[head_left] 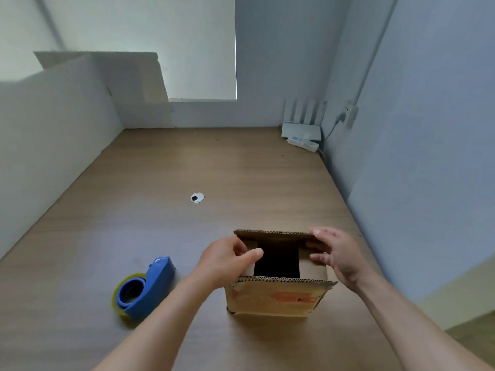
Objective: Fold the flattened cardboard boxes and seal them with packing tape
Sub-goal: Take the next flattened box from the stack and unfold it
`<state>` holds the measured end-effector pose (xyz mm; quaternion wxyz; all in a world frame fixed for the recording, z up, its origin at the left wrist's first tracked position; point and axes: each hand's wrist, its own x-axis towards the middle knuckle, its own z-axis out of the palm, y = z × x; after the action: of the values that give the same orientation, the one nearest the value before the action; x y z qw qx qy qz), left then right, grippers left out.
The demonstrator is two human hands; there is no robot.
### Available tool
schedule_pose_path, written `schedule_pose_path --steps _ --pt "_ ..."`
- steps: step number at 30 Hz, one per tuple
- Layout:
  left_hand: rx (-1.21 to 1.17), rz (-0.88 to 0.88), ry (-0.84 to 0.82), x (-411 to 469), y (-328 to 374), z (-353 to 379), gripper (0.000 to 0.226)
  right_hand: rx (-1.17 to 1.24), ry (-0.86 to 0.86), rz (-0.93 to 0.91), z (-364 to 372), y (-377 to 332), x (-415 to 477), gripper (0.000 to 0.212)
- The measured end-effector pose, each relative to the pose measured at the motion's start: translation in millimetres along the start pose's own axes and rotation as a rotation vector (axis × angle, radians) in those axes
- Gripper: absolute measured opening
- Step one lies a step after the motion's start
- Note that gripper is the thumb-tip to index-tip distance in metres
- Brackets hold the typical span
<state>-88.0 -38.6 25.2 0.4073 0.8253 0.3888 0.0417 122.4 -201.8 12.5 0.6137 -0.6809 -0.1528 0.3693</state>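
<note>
Wide wooden desk [187, 162] fills the view, and near its front edge the cardboard box [273, 298] stands upright, top open, dark inside, both long flaps up. To its left, well apart, the blue tape dispenser [150, 285] lies on its side. Left hand [225, 261] pinches the left inner flap, thumb across it; right hand [337, 255] presses loose fingers on the right flap. Farther back, a small round cable grommet [197, 197].
</note>
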Motion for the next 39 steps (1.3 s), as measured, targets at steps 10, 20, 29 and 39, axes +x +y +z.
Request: schedule_pose_path --steps 10,20,29,39 --pt "-0.020 0.107 0.250 2 -13 20 0.059 -0.698 -0.018 -0.261 -13 0 4 0.024" --pt "-0.142 0.104 0.065 10 -20 36 0.060 -0.510 0.019 -0.398 -4 44 5 0.023" --pt "-0.147 -0.054 0.446 -2 -33 42 0.013 -0.582 0.026 -0.405 35 27 60 0.026" --pt "-0.258 -0.195 0.472 14 -26 45 0.014 -0.634 0.001 -0.374 40 35 50 0.017"
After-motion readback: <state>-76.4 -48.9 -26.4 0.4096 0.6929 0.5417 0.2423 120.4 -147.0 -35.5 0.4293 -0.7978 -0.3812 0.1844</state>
